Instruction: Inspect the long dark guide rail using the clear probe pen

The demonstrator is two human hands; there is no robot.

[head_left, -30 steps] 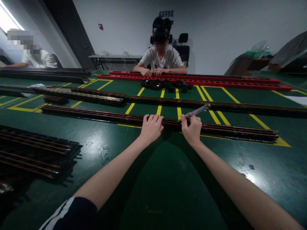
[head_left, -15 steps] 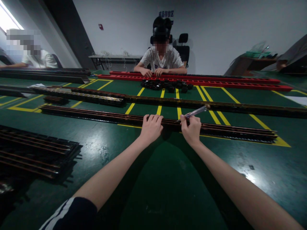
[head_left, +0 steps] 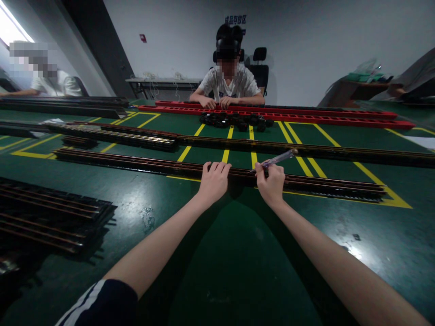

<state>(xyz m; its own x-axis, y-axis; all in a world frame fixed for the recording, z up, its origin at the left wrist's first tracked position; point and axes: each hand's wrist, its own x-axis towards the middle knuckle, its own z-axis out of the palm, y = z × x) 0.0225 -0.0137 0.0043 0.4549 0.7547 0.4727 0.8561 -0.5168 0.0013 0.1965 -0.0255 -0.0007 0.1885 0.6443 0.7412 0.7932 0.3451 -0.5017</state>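
A long black rail (head_left: pixel 326 185) with copper-coloured strips along it lies crosswise on the green table in front of me. My left hand (head_left: pixel 213 183) is closed over the rail, its fingers bent across the far side and the thumb hidden. To its right, my right hand (head_left: pixel 271 181) pinches a slim screwdriver (head_left: pixel 280 157) with a clear handle. The screwdriver slants, handle end up to the right, and its thin tip points down at the rail between my hands. Whether the tip touches the rail I cannot tell.
Behind the rail runs another long dark rail (head_left: pixel 306 151). More rails (head_left: pixel 44 213) are stacked at the near left. Farther back lie black parts (head_left: pixel 238 121) and red slotted rails (head_left: pixel 306 115), where a co-worker (head_left: pixel 229 86) sits. Yellow lines (head_left: pixel 316 167) mark the green table.
The rail has slid slightly to the left, its right end now farther from the yellow corner. My left hand has shifted a little left; my right hand and the screwdriver are almost unmoved.
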